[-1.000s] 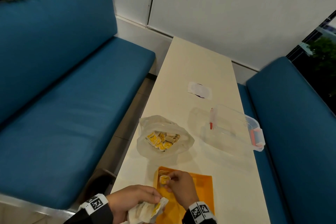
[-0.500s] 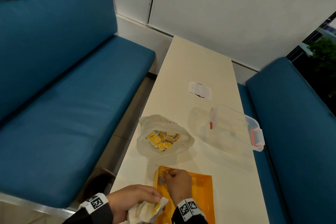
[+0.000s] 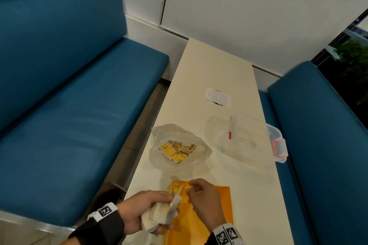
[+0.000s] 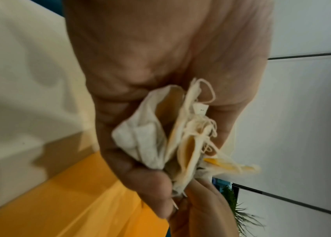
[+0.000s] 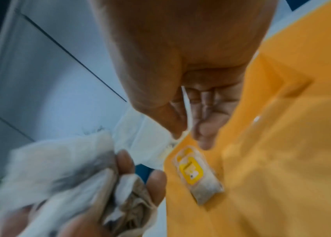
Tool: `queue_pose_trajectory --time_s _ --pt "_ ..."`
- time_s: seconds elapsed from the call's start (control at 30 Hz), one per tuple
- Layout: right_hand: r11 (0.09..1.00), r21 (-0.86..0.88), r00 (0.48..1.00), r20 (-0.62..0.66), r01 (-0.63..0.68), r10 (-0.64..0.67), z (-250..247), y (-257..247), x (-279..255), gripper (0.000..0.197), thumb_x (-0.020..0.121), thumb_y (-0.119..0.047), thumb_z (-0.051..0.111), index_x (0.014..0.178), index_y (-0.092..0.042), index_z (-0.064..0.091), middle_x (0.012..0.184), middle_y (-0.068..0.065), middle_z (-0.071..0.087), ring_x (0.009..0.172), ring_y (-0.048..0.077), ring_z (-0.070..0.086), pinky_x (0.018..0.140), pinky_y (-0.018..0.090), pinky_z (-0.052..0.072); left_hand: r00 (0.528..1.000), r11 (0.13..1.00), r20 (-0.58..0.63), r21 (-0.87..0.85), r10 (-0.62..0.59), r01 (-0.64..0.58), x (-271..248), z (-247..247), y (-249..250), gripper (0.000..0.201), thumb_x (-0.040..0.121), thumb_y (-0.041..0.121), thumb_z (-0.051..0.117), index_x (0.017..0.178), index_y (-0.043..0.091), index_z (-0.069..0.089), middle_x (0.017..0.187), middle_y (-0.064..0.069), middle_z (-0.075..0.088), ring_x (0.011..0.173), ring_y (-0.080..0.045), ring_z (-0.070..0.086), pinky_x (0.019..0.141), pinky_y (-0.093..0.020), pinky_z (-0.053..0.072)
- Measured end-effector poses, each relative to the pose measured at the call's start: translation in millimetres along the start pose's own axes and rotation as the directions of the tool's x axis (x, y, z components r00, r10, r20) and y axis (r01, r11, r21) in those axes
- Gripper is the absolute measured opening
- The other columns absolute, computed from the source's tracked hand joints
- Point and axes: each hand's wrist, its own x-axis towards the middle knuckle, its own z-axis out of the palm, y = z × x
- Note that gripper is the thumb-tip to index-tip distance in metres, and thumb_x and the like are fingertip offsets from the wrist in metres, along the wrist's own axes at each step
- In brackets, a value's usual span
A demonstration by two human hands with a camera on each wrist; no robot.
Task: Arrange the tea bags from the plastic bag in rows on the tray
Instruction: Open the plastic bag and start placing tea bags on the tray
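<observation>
The tray (image 3: pixel 223 201) is cut off by the bottom edge.

Head camera looks forward and down from well above the fingers. Wrist cameras face along each palm, close to the fingertips. All three share the orange tray (image 3: pixel 223 201) beneath the fingers.

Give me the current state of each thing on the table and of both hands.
Orange plastic tray: flat on the table, one tea bag on it.
Yellow-tagged tea bag: lying at the tray's far-left corner, released.
Translucent plastic bag: open, tea bags still inside.
Bundle of tea bags: gripped by the left hand.
Right hand: pinching a thin white strip at the bundle.
Clear plastic box: lidless, apparently empty.
</observation>
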Motion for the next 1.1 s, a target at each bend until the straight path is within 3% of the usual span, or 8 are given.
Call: queue_pose_trajectory --time_s 0.13,0.2,0.37,0.5,0.67,0.77,0.9,1.1 --pt "0.932 0.092 0.933 0.054 0.351 -0.357 -20 -24 -31 0.031 0.080 -0.010 0.072 0.094 -0.038 0.072 0.080 -0.009 0.067 0.069 0.010 0.061 0.066 0.020 0.050 0.998 0.998 -0.058 -0.064 0.007 -0.011 1 10 7 0.029 0.089 0.025 0.063 0.110 0.006 0.067 0.106 -0.019 0.067 0.085 -0.036 0.065 0.053 -0.029 0.048" --pt "0.899 0.111 0.894 0.110 0.424 -0.435 -21 -35 -44 0.030 0.076 -0.016 0.076 0.095 -0.039 0.072 0.082 -0.009 0.066 0.068 0.011 0.060 0.062 0.016 0.045 0.996 0.997 -0.093 -0.073 0.015 -0.021 3 13 8 0.027 0.090 0.027 0.062 0.107 0.006 0.067 0.096 -0.018 0.066 0.082 -0.034 0.066 0.052 -0.029 0.047" --pt "0.934 0.074 0.927 0.120 0.349 -0.356 -12 -45 -49 0.047 0.066 -0.043 0.083 0.109 -0.041 0.064 0.092 -0.008 0.063 0.075 0.014 0.062 0.071 0.023 0.054 0.978 0.995 -0.195 -0.054 0.077 -0.089 11 14 4 0.034 0.087 0.029 0.069 0.113 0.006 0.065 0.092 -0.019 0.062 0.072 -0.028 0.062 0.055 -0.032 0.048" --pt "0.921 0.021 0.917 0.084 0.390 -0.390 -6 -48 -46 0.034 0.073 -0.032 0.078 0.105 -0.036 0.067 0.094 -0.012 0.059 0.080 0.009 0.063 0.071 0.012 0.048 0.968 0.988 -0.229 -0.093 0.099 -0.123 10 19 2 0.040 0.089 0.031 0.069 0.117 0.002 0.064 0.093 -0.020 0.063 0.070 -0.029 0.061 0.052 -0.032 0.049" --pt "0.952 0.075 0.953 0.033 0.298 -0.301 -8 -48 -44 0.038 0.087 -0.013 0.069 0.107 -0.043 0.061 0.093 -0.010 0.064 0.080 0.006 0.059 0.064 0.012 0.045 0.972 0.978 -0.186 -0.125 0.141 -0.166 5 19 2 0.029 0.092 0.032 0.069 0.106 0.007 0.065 0.096 -0.020 0.063 0.078 -0.034 0.066 0.051 -0.030 0.047" --pt "0.958 0.123 0.965 -0.006 0.259 -0.260 -11 -48 -42 0.035 0.085 -0.010 0.072 0.102 -0.038 0.060 0.084 -0.007 0.064 0.079 0.004 0.059 0.064 0.014 0.047 0.964 0.975 -0.210 -0.115 0.161 -0.187 3 18 2 0.023 0.091 0.026 0.070 0.103 0.008 0.067 0.100 -0.019 0.067 0.081 -0.037 0.068 0.052 -0.029 0.047" --pt "0.966 0.137 0.976 -0.025 0.218 -0.217 -14 -47 -38 0.031 0.079 -0.009 0.077 0.095 -0.033 0.064 0.085 -0.003 0.068 0.082 0.006 0.061 0.069 0.018 0.052 0.959 0.974 -0.217 -0.098 0.180 -0.205 4 15 1 0.027 0.090 0.021 0.070 0.112 0.006 0.066 0.107 -0.021 0.069 0.083 -0.038 0.069 0.052 -0.030 0.049" --pt "0.959 0.121 0.967 -0.038 0.256 -0.253 -20 -43 -34 0.027 0.077 -0.004 0.079 0.086 -0.028 0.073 0.083 -0.004 0.070 0.075 0.007 0.062 0.068 0.016 0.051 0.955 0.970 -0.211 -0.082 0.210 -0.231 4 12 -1 0.036 0.088 0.020 0.072 0.120 0.003 0.065 0.112 -0.022 0.067 0.083 -0.038 0.068 0.051 -0.030 0.049"
